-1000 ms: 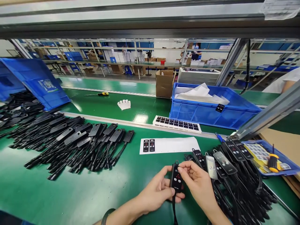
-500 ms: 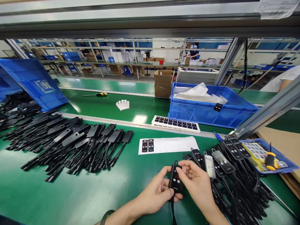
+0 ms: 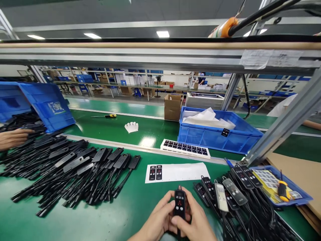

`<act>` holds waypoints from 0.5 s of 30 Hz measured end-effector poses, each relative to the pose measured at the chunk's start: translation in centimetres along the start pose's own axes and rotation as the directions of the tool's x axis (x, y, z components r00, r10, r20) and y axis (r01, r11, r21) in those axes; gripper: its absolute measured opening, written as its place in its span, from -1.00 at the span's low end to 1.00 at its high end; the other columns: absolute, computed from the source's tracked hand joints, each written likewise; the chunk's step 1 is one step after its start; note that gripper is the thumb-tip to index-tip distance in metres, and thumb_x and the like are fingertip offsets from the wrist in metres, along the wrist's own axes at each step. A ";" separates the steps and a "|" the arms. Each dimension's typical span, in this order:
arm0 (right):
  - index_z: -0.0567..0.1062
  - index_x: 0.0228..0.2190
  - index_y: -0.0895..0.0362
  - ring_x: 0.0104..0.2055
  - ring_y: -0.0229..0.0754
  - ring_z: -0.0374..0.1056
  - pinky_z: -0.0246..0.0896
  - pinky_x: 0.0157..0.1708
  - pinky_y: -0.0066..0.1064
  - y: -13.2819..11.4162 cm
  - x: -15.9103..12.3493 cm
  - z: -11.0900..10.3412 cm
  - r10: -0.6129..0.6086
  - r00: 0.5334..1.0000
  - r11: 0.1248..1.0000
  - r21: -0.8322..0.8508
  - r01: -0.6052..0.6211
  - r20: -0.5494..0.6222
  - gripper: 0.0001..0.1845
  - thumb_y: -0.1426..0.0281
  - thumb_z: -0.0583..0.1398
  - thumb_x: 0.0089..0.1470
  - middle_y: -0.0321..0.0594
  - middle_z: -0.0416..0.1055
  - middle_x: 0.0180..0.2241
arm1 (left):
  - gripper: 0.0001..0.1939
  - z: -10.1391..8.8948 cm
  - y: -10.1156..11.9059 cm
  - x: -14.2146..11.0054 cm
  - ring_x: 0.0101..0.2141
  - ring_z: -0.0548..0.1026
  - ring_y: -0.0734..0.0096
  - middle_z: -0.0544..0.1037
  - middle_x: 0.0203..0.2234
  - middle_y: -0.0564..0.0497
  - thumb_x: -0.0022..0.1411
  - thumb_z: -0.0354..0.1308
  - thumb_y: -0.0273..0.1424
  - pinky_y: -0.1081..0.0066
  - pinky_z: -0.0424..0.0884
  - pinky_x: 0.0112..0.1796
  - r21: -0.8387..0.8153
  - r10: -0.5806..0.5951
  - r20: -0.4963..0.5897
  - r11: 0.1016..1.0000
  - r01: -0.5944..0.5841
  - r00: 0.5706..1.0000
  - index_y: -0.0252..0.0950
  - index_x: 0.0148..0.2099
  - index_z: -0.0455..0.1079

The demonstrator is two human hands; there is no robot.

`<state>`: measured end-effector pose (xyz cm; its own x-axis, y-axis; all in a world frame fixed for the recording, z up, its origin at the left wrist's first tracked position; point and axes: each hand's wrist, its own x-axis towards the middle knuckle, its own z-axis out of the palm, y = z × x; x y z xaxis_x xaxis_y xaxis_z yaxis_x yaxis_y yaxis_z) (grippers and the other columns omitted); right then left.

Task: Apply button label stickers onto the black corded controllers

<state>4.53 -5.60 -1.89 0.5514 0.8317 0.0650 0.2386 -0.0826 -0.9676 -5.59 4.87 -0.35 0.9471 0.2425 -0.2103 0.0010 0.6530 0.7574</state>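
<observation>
Both hands are closed around a black handheld controller point(image 3: 180, 205), held upright with its label face towards me. My left hand point(image 3: 159, 217) grips its left side, thumb along the edge. My right hand point(image 3: 194, 216) wraps the right side, its thumb over the lower front. The controller's cable runs down between the palms. Just beyond lies a white backing sheet point(image 3: 183, 172) bearing two black face labels point(image 3: 155, 172) at its left end. To the right is a pile of labelled controllers point(image 3: 234, 190) with cables; on the left, a pile of controllers point(image 3: 77, 164) with plain sides up.
Behind the sheet lies a strip of labels point(image 3: 185, 148), with a blue bin point(image 3: 215, 137) beyond. A glove point(image 3: 131, 127) and screwdriver point(image 3: 110, 115) lie farther back. At left, another person's hand point(image 3: 15, 138) reaches near a tilted blue crate point(image 3: 50, 107). A blue tray point(image 3: 298, 201) holds a yellow-black tool.
My right hand has come down from the controller's top to its side, and both hands now wrap it. The view has tilted up. Another person's hand has appeared at left.
</observation>
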 end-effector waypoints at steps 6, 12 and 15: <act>0.21 0.19 0.00 0.00 -0.04 0.38 0.36 -0.07 -0.29 1.2 -0.3 0.1 0.003 1.000 0.999 0.045 -0.003 0.005 -0.36 0.17 0.14 0.09 -0.12 0.32 0.11 | -0.37 -0.1 0.0 -0.1 -0.46 0.53 0.36 0.50 -0.45 0.03 0.12 0.19 -0.03 0.40 0.42 -0.38 0.104 0.017 -0.049 0.995 -0.012 0.999 -0.23 0.11 0.13; 0.40 0.06 -0.06 0.03 0.00 0.37 0.32 -0.01 -0.30 2.6 -0.6 1.4 -0.121 0.946 0.986 -0.144 0.080 -0.302 -0.54 0.13 0.07 0.16 -0.20 0.43 0.01 | -0.32 -1.0 -1.2 0.2 -0.53 0.48 0.42 0.43 -0.47 0.06 0.11 0.12 0.06 0.46 0.40 -0.50 0.386 0.113 -0.082 0.920 -0.073 0.990 -0.19 0.15 0.10; 0.32 0.13 -0.06 -0.01 -0.03 0.39 0.35 -0.05 -0.32 3.0 -0.3 1.8 -0.217 0.935 0.961 -0.231 0.153 -0.282 -0.55 0.22 0.01 0.22 -0.20 0.44 0.00 | -0.30 -0.9 -1.0 0.4 -0.50 0.49 0.40 0.47 -0.38 0.02 0.07 0.17 0.06 0.41 0.43 -0.46 0.312 0.080 -0.077 0.949 -0.052 0.994 -0.19 0.14 0.13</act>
<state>3.64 -5.11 -5.24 0.6891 0.6404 0.3392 0.4985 -0.0792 -0.8633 -5.46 4.98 -1.71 0.9167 0.3482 -0.1959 0.0516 0.3830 0.9223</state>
